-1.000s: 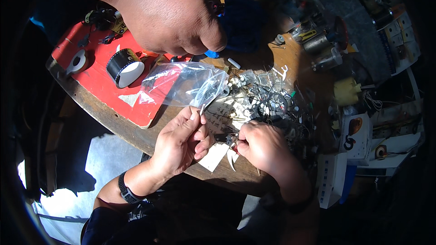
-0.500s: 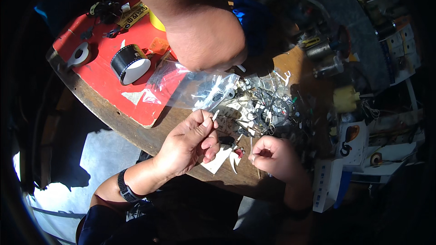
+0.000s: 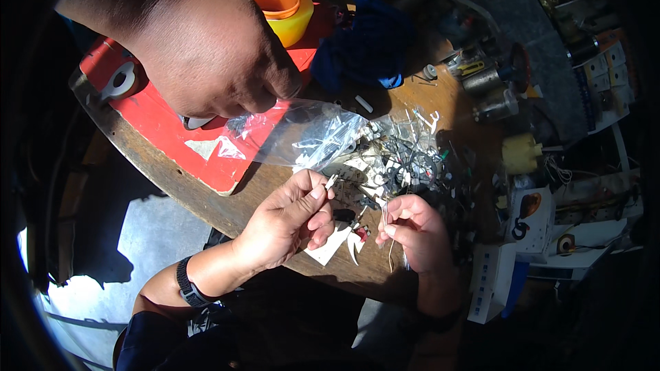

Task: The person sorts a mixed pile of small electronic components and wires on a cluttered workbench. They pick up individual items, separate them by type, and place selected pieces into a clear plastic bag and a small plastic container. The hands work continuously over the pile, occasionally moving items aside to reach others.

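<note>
- Slip may come: left hand (image 3: 289,214) pinches small white piece (image 3: 331,181) by one end.
- Right hand (image 3: 416,228) seems closed on thin strip (image 3: 384,211); dropped, it could vanish in pile (image 3: 410,163) beyond.

A wooden table (image 3: 450,99) bears a red board (image 3: 220,172) at left, jumbled small parts (image 3: 409,161) at right, and a short white rod (image 3: 364,104) on their far side.

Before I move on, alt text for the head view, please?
The left hand pinches a small white piece and the right hand apparently a thin strip, beside a jumbled pile of parts, clear bag and red board; another person's hand partly blocks the board.
</note>
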Available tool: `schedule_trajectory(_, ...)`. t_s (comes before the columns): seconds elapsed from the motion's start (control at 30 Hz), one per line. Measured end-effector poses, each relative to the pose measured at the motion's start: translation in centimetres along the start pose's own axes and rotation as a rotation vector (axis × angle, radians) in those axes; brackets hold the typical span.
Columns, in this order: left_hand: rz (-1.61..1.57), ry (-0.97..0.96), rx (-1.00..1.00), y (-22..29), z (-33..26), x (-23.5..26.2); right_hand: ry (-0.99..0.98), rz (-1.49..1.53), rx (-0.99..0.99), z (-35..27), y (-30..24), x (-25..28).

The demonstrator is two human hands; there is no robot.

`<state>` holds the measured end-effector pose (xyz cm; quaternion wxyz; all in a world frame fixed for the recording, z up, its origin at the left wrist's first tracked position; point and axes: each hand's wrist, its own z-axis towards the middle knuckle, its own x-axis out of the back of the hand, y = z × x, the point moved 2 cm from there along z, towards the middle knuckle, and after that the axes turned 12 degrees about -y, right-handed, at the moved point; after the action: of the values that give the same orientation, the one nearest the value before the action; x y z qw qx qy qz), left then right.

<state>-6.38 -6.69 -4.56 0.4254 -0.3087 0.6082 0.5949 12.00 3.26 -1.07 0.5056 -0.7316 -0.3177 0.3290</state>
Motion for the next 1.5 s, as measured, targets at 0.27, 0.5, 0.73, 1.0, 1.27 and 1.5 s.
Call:
schedule_trajectory(0.27,0.065,0.043,0.019,0.0,0.0,-0.6,0.009,-0.036,0.193,1.5,-0.5,-6.2)
schedule_trajectory(0.5,0.373,0.079,-0.028,-0.4,-0.2,-1.1,0.028,-0.445,0.249,2.0,-1.1,-8.2)
schedule_trajectory(0.73,0.227,0.039,-0.098,-0.4,-0.2,-0.4,0.079,-0.486,0.267,1.8,-1.3,-6.4)
schedule_trajectory(1.0,-0.133,0.052,-0.157,0.2,-0.5,0.0,0.136,-1.194,0.330,3.8,-0.8,-1.8)
schedule_trajectory(1.27,-0.218,0.050,-0.184,0.4,-0.6,0.1,0.089,-1.177,0.208,1.7,-1.7,-0.1)
schedule_trajectory(1.5,-0.200,0.046,-0.155,0.6,-0.6,0.0,0.136,-1.180,0.203,4.5,-0.8,-1.2)
